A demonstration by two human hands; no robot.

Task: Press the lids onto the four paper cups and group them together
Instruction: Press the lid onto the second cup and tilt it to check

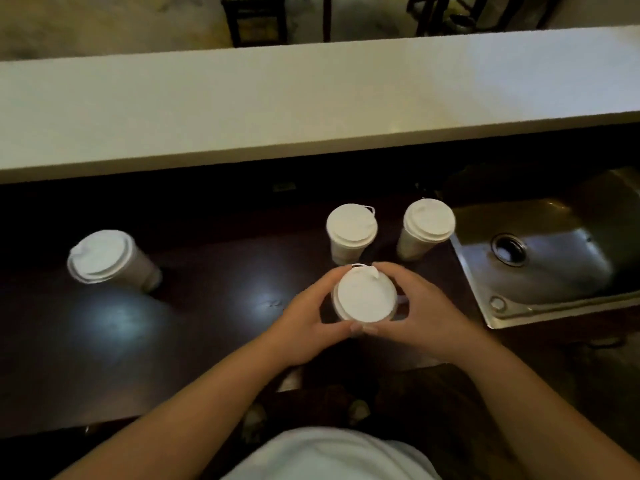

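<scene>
Several white paper cups with white lids stand on a dark counter [194, 327]. The nearest cup [363, 295] is at the centre, and both hands wrap its rim. My left hand [311, 317] curls round its left side and my right hand [415, 306] round its right side, thumbs meeting at the front. Behind it stand two lidded cups close together, the middle cup [351, 230] and the right cup [427, 225]. A fourth lidded cup [107, 258] stands apart at the far left.
A steel sink [554, 258] with a drain is set into the counter at the right, right beside the right cup. A raised white ledge [311, 105] runs across the back. Dark chair legs stand beyond it.
</scene>
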